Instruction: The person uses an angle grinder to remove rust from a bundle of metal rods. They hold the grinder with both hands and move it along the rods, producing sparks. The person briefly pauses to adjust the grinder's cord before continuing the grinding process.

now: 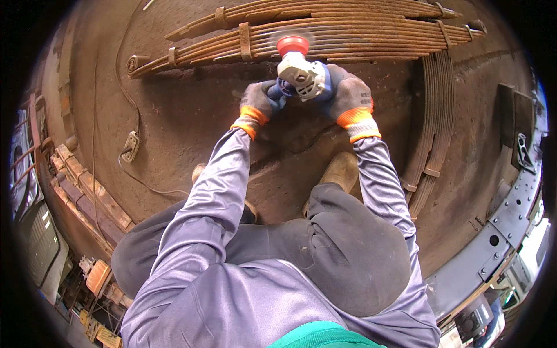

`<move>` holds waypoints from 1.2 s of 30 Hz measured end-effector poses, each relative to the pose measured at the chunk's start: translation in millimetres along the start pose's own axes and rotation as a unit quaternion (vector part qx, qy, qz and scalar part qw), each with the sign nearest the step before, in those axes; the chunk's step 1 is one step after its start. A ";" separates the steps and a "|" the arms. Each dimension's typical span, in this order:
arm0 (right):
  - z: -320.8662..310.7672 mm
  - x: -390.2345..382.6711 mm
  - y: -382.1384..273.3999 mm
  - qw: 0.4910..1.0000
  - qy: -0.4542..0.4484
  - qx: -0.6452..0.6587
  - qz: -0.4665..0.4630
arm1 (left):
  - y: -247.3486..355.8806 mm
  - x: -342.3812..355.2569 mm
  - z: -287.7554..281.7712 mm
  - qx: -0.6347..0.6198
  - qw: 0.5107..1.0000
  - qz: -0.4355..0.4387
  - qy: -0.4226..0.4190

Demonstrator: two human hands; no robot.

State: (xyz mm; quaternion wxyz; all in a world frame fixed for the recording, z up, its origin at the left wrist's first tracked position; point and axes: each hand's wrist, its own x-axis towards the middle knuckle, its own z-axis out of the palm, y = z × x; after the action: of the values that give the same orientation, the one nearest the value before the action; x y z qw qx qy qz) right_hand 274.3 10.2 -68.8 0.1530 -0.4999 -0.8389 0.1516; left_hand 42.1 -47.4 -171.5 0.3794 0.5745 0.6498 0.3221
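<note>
My left hand (259, 104), in a grey glove with an orange cuff, is wrapped round the blue side handle of an angle grinder (304, 76). My right hand (350, 97), gloved the same way, grips the grinder's blue body from the right. At its far end a red cup-shaped wheel (292, 44) has a blurred rim, which lies over the side of a rusty leaf spring (360, 42). Bright streaks of bare metal show on the leaves beside the wheel. Behind it another rusty leaf spring (325, 10) lies alongside. The exact contact under the wheel is hidden.
A further leaf spring (436, 110) runs toward me on the right. An extension socket (131, 146) with its cord lies on the brown floor at left, near wooden beams (96, 188). A grey drilled metal rail (493, 240) curves along the right. My boots stand close behind the grinder.
</note>
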 end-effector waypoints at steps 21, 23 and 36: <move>-40.9 -17.6 42.7 0.997 0.019 0.055 0.054 | 52.4 19.7 42.6 0.034 0.999 0.004 -0.025; -41.7 -16.5 43.6 0.995 0.005 0.069 0.069 | 53.7 19.9 43.7 0.041 0.999 0.002 -0.025; -25.3 -14.4 42.8 0.999 -0.004 0.032 0.027 | 42.6 5.8 37.0 0.013 1.000 -0.005 -0.007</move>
State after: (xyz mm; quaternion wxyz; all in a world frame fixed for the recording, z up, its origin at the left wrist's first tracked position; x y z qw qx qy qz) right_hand 325.0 19.5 -64.8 0.1616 -0.5162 -0.8207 0.1841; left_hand 95.1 -36.6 -154.5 0.3783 0.5779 0.6544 0.3078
